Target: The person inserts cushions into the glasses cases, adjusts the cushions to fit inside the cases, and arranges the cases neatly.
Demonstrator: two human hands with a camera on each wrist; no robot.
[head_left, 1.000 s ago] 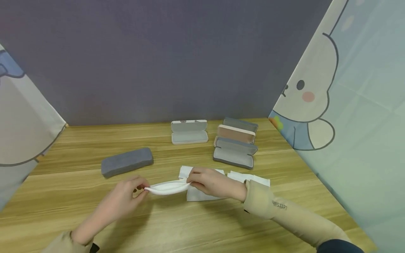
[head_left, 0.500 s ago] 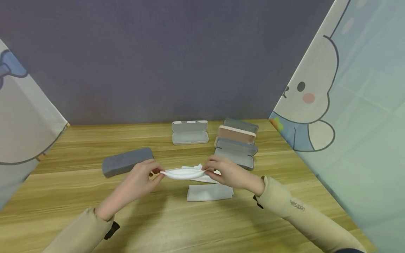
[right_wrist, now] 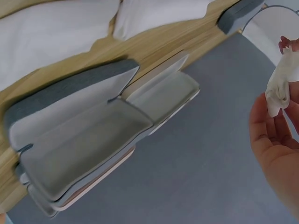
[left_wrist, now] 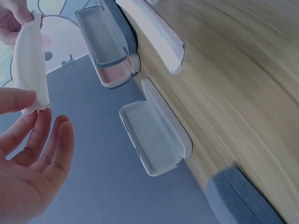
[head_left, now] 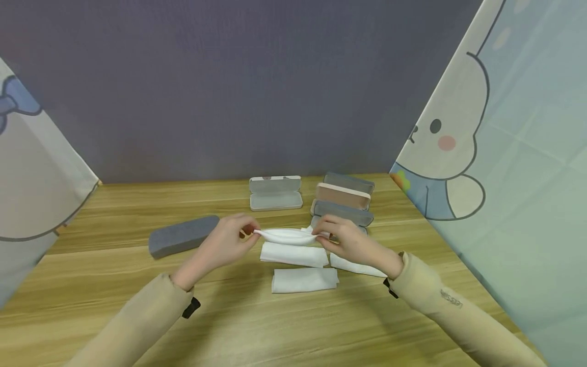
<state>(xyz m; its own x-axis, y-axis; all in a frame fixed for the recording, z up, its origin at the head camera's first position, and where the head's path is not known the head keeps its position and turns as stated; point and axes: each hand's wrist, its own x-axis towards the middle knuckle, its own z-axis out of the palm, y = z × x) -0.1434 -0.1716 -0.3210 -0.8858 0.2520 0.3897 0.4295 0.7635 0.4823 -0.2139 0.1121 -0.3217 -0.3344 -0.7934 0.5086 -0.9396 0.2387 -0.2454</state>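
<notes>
A folded white cloth point(head_left: 286, 236) stretches between both hands in the head view, sagging slightly in the middle. My left hand point(head_left: 231, 239) pinches its left end between thumb and fingers. At the opposite end, my right hand point(head_left: 350, 244) grips it the same way. The left wrist view has the cloth point(left_wrist: 32, 65) raised off the table, its near end under the left thumb. Below it on the table lie more folded white cloths: one point(head_left: 293, 255) just beneath, another point(head_left: 304, 280) nearer me, and a third point(head_left: 357, 266) partly behind the right wrist.
A closed blue-grey glasses case point(head_left: 181, 237) lies left, partly behind the left hand. An open pale glasses case point(head_left: 276, 200) stands at the back centre. Right of it, a grey open case point(head_left: 344, 210), a pink-lined one point(head_left: 343, 195) and a dark one point(head_left: 348, 181) crowd together.
Both hands have carried the cloth rightward and farther across the table. The cloths that the right hand and arm partly covered now show more fully beneath it.
</notes>
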